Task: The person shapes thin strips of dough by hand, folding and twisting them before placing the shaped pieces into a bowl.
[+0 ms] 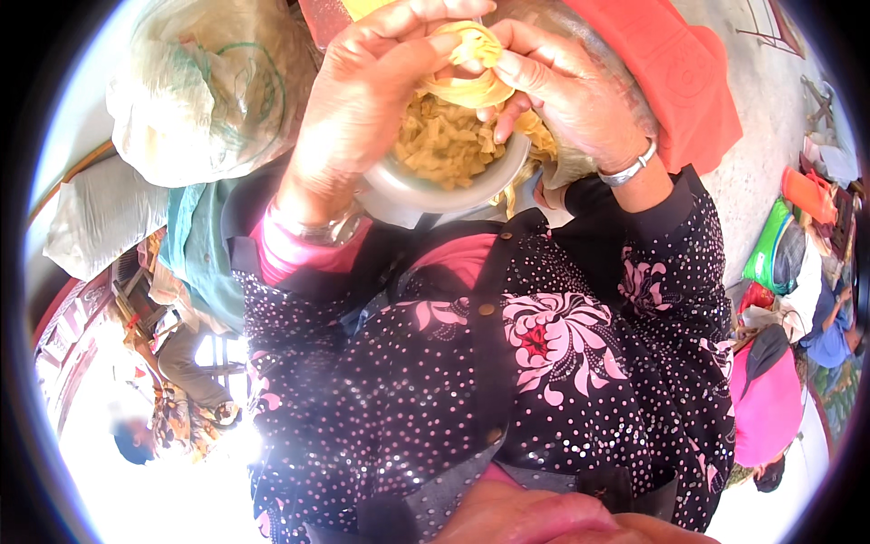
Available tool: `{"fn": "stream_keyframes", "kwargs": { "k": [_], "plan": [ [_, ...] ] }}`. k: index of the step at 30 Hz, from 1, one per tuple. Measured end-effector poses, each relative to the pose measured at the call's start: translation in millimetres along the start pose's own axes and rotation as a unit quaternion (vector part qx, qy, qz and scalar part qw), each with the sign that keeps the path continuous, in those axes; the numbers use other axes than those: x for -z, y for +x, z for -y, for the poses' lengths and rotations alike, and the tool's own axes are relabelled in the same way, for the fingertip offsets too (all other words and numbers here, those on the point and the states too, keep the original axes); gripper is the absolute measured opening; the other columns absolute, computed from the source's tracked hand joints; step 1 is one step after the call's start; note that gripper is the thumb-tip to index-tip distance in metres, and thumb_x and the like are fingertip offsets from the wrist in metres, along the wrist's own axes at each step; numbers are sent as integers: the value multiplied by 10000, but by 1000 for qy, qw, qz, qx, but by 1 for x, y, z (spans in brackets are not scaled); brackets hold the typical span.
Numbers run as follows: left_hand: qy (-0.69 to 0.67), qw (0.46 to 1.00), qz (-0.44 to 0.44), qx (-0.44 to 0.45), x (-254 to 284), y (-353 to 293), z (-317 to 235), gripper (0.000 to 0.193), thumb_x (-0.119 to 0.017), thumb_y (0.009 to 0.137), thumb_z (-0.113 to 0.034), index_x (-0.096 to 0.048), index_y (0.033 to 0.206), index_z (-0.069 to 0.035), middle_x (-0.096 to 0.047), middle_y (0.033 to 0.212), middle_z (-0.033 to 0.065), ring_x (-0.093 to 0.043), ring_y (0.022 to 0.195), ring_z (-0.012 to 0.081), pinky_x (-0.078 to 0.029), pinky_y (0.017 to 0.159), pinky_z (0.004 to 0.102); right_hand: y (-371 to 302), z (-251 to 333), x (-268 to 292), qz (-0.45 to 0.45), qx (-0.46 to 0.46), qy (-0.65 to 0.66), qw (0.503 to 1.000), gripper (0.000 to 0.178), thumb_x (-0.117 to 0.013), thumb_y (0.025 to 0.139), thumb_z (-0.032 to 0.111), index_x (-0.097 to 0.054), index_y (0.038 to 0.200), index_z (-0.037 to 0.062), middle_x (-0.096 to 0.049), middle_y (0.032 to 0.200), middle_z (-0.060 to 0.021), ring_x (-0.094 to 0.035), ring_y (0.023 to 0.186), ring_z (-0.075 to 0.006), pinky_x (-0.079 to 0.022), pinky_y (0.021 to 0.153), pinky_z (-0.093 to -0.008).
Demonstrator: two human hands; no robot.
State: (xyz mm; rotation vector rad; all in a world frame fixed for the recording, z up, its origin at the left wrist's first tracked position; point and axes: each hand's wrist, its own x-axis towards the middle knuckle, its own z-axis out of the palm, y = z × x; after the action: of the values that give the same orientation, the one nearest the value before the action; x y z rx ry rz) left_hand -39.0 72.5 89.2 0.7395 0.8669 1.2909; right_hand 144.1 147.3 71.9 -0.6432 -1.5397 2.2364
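Yellow strip (476,91) looped above far side of bowl (426,194); its near band runs crosswise. Left hand (367,95) pinches from bowl's left, right hand (584,104) from bowl's right, fingertips flanking the strip's bunched part. Neither hand clearly nearer.

The left hand (362,91) pinches, fingers stretched across above its thumb, and just beside it the right hand (584,100) answers, thumb against forefinger, lower fingers curled! Behind the hands, the left wrist (308,201) and the right wrist (645,189) angle apart.
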Motion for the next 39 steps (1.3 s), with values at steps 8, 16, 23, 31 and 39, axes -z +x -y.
{"fn": "stream_keyframes", "kwargs": {
  "k": [8, 16, 23, 31, 39],
  "plan": [
    [366, 927, -7, -80, -8, -2, 9, 389, -351, 878, -50, -582, 1189, -9, -547, 1254, 110, -491, 1165, 182, -336, 1028, 300, -3, -11, -2, 16, -34, 85, 996, 310, -481, 975, 263, -561, 1141, 13, -600, 976, -38, -613, 825, -106, -554, 616, -240],
    [326, 941, 37, -86, -9, -7, 12, 349, -447, 949, -179, -553, 1235, -9, -549, 1233, 102, -487, 1157, 196, -356, 1003, 318, -4, -12, 1, 12, -37, 106, 994, 312, -488, 973, 263, -559, 1145, 13, -601, 983, -42, -614, 816, -110, -549, 596, -235],
    [266, 956, -115, -29, -17, 0, 25, 385, -455, 991, -328, -616, 1142, -12, -640, 1016, 43, -559, 949, 115, -439, 872, 262, 1, -12, -12, -52, 4, -66, 996, 249, -540, 952, 280, -549, 1064, 58, -599, 917, -31, -600, 681, -90, -524, 538, -211],
    [177, 983, -49, -21, -10, -5, 15, 524, -343, 999, -401, -604, 1156, 26, -644, 1023, 101, -601, 955, 154, -464, 855, 271, -5, 12, -13, -115, 11, -141, 983, 263, -475, 985, 287, -489, 1083, 44, -545, 775, 6, -508, 548, -40, -398, 453, -169],
    [-116, 984, 61, 117, 10, -1, 17, 560, -360, 985, -431, -551, 1180, 58, -621, 1042, 129, -594, 812, 187, -536, 689, 347, -14, 0, -3, -117, 41, -151, 981, 307, -554, 943, 358, -601, 912, 56, -528, 707, 51, -481, 614, -20, -398, 518, -194]
  ]
}}
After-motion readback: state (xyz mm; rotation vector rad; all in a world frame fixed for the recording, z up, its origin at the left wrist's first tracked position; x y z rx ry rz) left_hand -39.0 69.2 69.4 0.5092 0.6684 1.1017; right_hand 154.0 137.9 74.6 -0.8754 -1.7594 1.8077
